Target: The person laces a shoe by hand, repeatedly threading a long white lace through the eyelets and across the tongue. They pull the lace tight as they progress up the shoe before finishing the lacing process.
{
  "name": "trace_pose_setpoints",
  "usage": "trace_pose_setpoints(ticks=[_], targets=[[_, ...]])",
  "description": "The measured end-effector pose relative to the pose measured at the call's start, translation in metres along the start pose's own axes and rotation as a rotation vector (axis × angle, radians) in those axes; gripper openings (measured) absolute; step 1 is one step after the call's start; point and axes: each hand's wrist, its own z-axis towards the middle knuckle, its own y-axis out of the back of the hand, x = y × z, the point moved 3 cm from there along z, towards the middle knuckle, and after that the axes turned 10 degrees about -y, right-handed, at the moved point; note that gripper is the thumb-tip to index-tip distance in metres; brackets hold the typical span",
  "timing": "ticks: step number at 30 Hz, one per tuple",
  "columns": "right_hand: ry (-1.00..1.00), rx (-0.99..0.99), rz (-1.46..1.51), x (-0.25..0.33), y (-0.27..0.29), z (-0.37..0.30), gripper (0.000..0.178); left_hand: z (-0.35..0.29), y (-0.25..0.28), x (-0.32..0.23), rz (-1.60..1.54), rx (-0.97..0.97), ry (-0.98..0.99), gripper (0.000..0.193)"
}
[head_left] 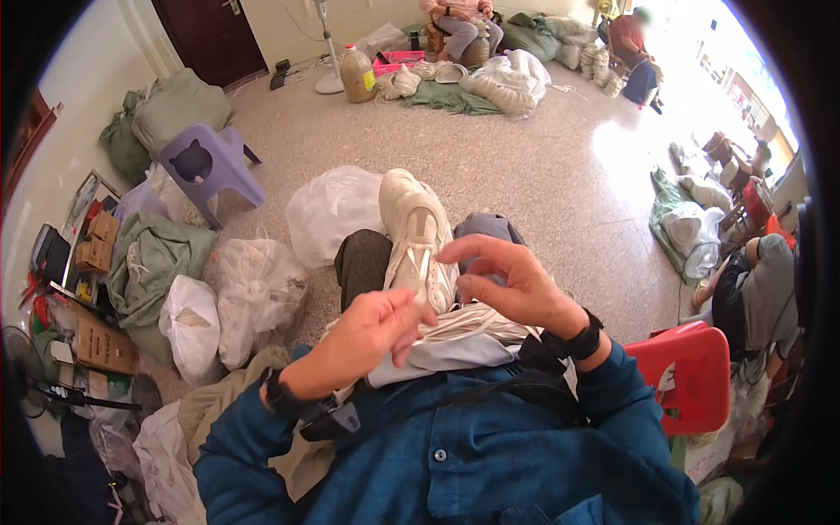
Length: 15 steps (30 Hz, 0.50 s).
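Note:
A cream-white lace-up shoe (407, 206) rests on my lap between my knees, its toe pointing away from me. White laces (422, 262) show on its front. Left of the shoe's near end is my left hand (367, 339), thumb and fingers pinched together; whatever may be in the pinch is too small to make out. Over the shoe's right side hovers my right hand (516, 282), its thumb and forefinger apart and nothing visible between them. A bundle of loose pale laces (490, 325) lies across my lap on a light grey cloth (429, 357), just below both hands.
Clear plastic bags (258, 293) and a green sack (162, 262) stand at left, near a purple stool (210, 166). A red plastic chair (691, 367) is close by my right elbow. Other people sit among sacks at the far side and right. A yellowish jug (358, 74) stands beyond.

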Motion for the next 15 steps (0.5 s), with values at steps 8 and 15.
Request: trace_pose_setpoints(ticks=[8,15], targets=[[0.001,0.458,0.139,0.037,-0.012,0.015,0.022,-0.041,0.003,-0.069,-0.121,0.105,-0.058,0.031],[-0.180,-0.040,0.810,-0.078,0.089,0.080,0.021,-0.045,0.035,-0.016,-0.205,0.148,0.113,0.031]])
